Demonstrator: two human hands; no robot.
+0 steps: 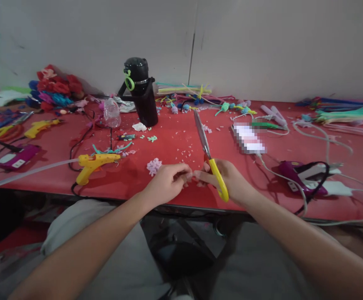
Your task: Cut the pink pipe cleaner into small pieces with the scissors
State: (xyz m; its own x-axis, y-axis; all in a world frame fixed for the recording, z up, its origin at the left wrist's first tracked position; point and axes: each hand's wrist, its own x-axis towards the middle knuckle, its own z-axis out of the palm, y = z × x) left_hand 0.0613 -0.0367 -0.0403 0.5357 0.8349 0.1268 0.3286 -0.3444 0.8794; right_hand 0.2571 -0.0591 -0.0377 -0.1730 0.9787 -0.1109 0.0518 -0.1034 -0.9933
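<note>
My right hand [230, 179] is closed around the scissors [215, 168], which have smooth, bright yellow plastic handles and long, shiny metal blades. The blades lie together and point away from me, over the red table [175, 133]. The thumb and fingertips of my left hand [170, 183] are bent close together, almost meeting the fingers of my right hand, but I cannot tell if they are clamped on a tiny bit. Just beside my left hand sits a heap of lilac pieces [154, 166], short, stubby and fuzzy. Pale crumbs [184, 156] are sprinkled on the flat red top in front of my fingers. Farther left lies a yellow glue gun [90, 164], with a long, see-through glue stick [34, 173] poking out of its back. Behind the lilac heap are some short light green pieces [152, 138] and a crumpled white scrap [139, 126]. A tall, round black flask [147, 104] stands near them, with a wrinkly clear plastic bottle [112, 112] beside it. On my right is a lumpy purple power strip [286, 173], and soft, thin pipe cleaners [353, 112] lie in a bundle farther back.
</note>
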